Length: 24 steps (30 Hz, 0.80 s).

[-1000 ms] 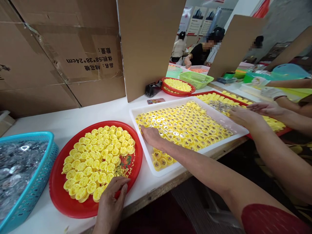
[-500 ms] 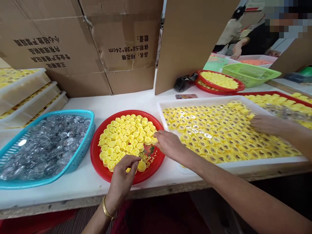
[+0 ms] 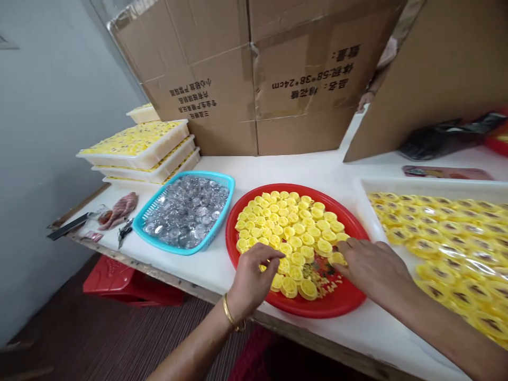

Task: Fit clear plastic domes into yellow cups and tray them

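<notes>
A round red tray point(image 3: 353, 299) holds many small yellow plastic cups point(image 3: 296, 241) with raised patterns, plus loose yellow bits point(image 3: 323, 283) near its front right. My left hand point(image 3: 257, 275), with a gold bangle at the wrist, hovers over the front left of the cups. Its thumb and forefinger are slightly apart, with nothing visible between them. At the tray's right side, my right hand point(image 3: 375, 267) has its thumb and fingers closed around a yellow cup point(image 3: 337, 258) at the edge of the pile. The hand's back partly hides its fingers.
Left of the tray stands a blue basket point(image 3: 137, 225) of clear plastic domes. Stacked white trays point(image 3: 154, 159) rise behind it. A white tray point(image 3: 367, 209) of yellow cups with dark centres lies right. Cardboard point(image 3: 222, 69) walls the back; keys point(image 3: 125, 231) and a cloth point(image 3: 121, 209) lie far left.
The view has swung left. My right hand has gone from the white tray to the red tray's right edge and onto a yellow cup. My left hand has moved from the rim over the cups.
</notes>
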Available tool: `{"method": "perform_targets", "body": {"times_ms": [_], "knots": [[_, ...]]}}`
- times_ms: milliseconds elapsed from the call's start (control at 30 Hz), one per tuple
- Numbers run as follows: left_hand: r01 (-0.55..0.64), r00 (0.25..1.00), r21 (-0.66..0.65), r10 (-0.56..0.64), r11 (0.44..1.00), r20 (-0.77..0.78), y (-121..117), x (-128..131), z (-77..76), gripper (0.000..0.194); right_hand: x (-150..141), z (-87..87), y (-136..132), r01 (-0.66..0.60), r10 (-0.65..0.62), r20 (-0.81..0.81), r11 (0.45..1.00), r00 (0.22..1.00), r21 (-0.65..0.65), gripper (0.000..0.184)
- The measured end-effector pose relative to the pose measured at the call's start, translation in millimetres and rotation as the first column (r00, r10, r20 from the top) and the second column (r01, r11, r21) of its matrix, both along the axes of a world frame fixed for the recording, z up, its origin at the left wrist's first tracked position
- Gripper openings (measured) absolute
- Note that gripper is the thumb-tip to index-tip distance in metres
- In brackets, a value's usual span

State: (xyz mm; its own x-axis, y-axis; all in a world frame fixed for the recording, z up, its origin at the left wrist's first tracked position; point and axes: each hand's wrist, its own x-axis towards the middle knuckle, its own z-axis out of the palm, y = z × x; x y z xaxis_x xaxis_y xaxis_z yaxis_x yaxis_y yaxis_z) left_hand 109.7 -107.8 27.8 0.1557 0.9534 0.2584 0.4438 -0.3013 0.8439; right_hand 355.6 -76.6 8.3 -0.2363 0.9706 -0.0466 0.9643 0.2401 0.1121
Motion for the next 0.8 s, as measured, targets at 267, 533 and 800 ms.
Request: {"method": "perform_targets", "body": {"times_ms": [267, 533, 800], "knots": [[-0.328, 0.580, 0.059, 0.250, 0.943, -0.775, 93, -126, 20.0, 0.028, -10, -6.1, -12, -0.023, 0.018, -0.043, 0.993, 0.999, -0.115, 0.023], [-0.344, 0.459, -0.119, 0.056, 0.931, -0.887, 117, -163, -6.2, 0.039, -11, 12.4, -20, 0.066, -0.095, -0.207, 0.987, 0.974, -0.146, 0.023], [-0.444, 0.451, -0.033, 0.192, 0.895, -0.872, 106, -170, -5.7, 0.050, -16, 5.3, -40, 0.139, -0.180, -0.466, 0.983, 0.866, -0.122, 0.025]]}}
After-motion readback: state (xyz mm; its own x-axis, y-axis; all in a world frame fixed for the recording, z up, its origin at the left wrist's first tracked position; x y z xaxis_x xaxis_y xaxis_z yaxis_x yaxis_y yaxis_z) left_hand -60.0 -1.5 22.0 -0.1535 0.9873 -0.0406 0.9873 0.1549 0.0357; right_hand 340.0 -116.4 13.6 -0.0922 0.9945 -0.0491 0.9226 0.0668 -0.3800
